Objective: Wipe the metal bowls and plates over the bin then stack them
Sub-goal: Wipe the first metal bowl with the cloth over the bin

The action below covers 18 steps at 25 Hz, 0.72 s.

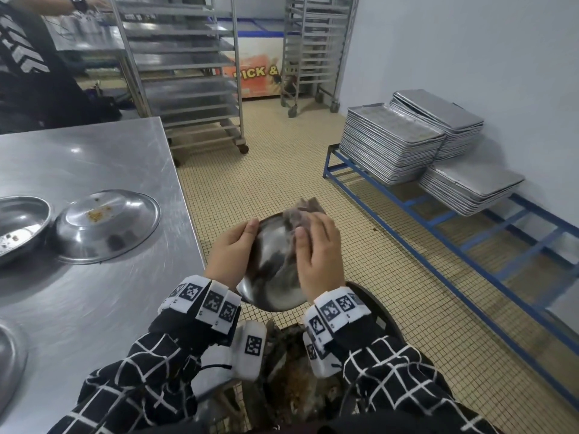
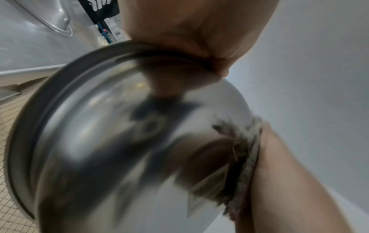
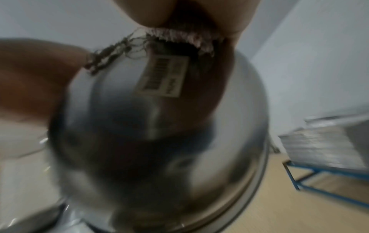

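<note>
I hold a metal bowl (image 1: pixel 272 274) tilted over the bin (image 1: pixel 380 303), its shiny outside turned toward me. My left hand (image 1: pixel 235 249) grips its left rim, thumb on the outside. My right hand (image 1: pixel 318 245) holds a grey-pink cloth (image 1: pixel 303 209) and presses it against the bowl's right side. In the left wrist view the bowl (image 2: pixel 119 141) fills the frame, with the cloth (image 2: pixel 246 159) at its right edge. The right wrist view shows the bowl (image 3: pixel 159 149) with a barcode sticker (image 3: pixel 163 75) under the cloth (image 3: pixel 179 37).
On the steel table (image 1: pixel 100 151) to my left lie an upturned plate (image 1: pixel 106 227) with food crumbs, a dirty bowl (image 1: pixel 18 227) and another dish (image 1: pixel 9 355) at the near edge. Stacked trays (image 1: pixel 391 142) sit on a blue rack at right. Another person (image 1: pixel 28 64) stands far left.
</note>
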Available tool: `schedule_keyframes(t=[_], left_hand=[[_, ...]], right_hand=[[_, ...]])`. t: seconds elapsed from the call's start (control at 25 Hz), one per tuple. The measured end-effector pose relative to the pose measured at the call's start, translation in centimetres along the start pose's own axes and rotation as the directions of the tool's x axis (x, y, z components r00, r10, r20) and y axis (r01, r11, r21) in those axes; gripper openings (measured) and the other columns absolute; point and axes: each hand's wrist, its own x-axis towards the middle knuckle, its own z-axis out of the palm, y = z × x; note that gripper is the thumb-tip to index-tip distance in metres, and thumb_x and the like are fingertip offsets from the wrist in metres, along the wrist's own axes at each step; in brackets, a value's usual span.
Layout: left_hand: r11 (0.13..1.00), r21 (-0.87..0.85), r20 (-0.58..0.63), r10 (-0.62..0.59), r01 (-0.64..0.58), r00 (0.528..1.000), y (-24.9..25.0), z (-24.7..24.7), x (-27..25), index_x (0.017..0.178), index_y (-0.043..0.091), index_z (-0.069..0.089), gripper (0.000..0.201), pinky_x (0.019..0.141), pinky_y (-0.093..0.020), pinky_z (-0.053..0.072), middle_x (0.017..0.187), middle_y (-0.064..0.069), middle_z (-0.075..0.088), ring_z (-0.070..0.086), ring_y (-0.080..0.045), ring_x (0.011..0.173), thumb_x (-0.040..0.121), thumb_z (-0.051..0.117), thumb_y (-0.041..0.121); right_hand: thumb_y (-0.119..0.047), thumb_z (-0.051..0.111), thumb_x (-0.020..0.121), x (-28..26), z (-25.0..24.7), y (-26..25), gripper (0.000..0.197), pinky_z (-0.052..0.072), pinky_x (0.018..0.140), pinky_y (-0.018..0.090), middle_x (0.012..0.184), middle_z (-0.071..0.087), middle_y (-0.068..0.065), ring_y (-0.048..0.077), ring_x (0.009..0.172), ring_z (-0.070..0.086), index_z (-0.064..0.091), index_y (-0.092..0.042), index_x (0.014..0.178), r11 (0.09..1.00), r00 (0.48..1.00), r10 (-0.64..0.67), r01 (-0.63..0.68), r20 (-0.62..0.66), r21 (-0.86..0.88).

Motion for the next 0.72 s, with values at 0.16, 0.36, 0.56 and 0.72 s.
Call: schedule_keyframes(t=[0.16, 0.36, 0.56, 0.72], left_hand=[[1.0, 0.011, -0.039, -0.019, 0.019, 0.999, 0.0, -0.4, -0.2, 0.085, 0.027, 0.064, 0.028, 0.072, -0.025, 0.047, 0.086, -0.002, 0.069, 0.063, -0.016, 0.084, 0.099, 0.043, 0.04], [0.998, 0.066, -0.018, 0.005, -0.004, 1.0, 0.4, 0.3, -0.5, 0.08, 0.03, 0.058, 0.026, 0.072, -0.024, 0.044, 0.083, 0.007, 0.062, 0.058, -0.009, 0.08, 0.101, 0.042, 0.034], [0.988, 0.14, -0.006, 0.059, -0.057, 0.998, 0.3, 0.6, -0.6, 0.09, 0.015, 0.064, 0.029, 0.083, -0.04, 0.051, 0.089, -0.01, 0.068, 0.063, -0.022, 0.083, 0.099, 0.045, 0.035], [0.997, 0.044, -0.017, 0.064, -0.063, 0.998, 0.0, -0.4, -0.6, 0.085, 0.014, 0.066, 0.03, 0.078, -0.03, 0.048, 0.083, -0.008, 0.067, 0.059, -0.017, 0.078, 0.099, 0.046, 0.032]], right_hand=[[-0.037, 0.031, 0.101, 0.2, -1.2, 1.9, 0.041, 0.043, 0.077, 0.014, 0.114, 0.055, -0.002, 0.017, 0.11, 0.056, 0.049, -0.015, 0.13, 0.917, 0.925, 0.36, -0.375, 0.121, 0.138], [-0.033, 0.036, 0.1, -2.1, -0.1, -0.3, 0.04, 0.041, 0.103, 0.034, 0.141, 0.043, 0.001, 0.018, 0.129, 0.041, 0.041, -0.019, 0.138, 0.999, 0.993, -0.004, -0.002, 0.115, 0.053], [-0.041, 0.029, 0.1, -1.0, 1.3, -0.4, 0.046, 0.042, 0.101, 0.034, 0.146, 0.036, 0.0, 0.017, 0.133, 0.036, 0.037, -0.02, 0.14, 0.997, 0.998, -0.053, 0.054, 0.023, -0.059], [-0.047, 0.032, 0.099, -0.4, 0.5, 2.6, 0.036, 0.05, 0.074, 0.019, 0.112, 0.054, -0.016, 0.0, 0.096, 0.056, 0.05, -0.034, 0.128, 0.684, 0.836, 0.542, -0.498, 0.086, 0.533]])
